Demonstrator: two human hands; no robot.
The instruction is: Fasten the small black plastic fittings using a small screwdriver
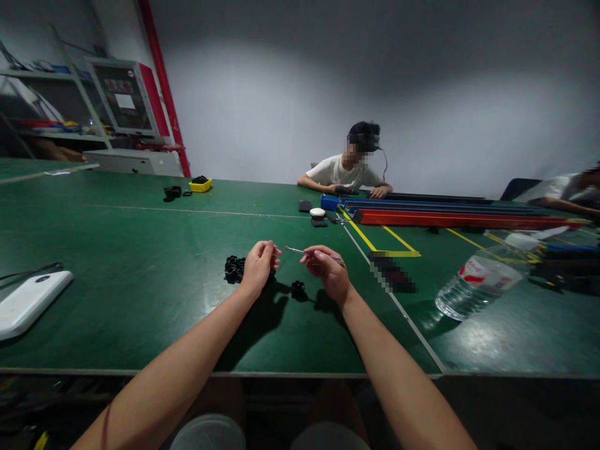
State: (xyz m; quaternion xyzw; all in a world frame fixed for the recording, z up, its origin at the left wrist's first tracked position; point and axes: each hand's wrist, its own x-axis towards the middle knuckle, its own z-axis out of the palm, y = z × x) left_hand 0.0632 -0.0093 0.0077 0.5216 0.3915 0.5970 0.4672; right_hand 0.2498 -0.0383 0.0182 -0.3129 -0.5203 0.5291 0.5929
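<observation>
My right hand (325, 267) is closed round a small screwdriver (296, 250); its thin metal shaft points left towards my other hand. My left hand (260, 264) is held in a pinch, just left of the shaft's tip, and what lies between its fingertips is too small to make out. Behind and left of that hand, a cluster of small black parts (231, 269) lies on the green table (187, 312), partly hidden by the hand. One single black part (297, 289) sits on the table between my two wrists.
A clear water bottle (478, 281) stands at right, and a white device (35, 303) lies at far left. Red and blue long bars (450, 217) stretch across the right. A yellow bin (200, 185) is at the back. A co-worker (349, 165) sits opposite; another person is far right.
</observation>
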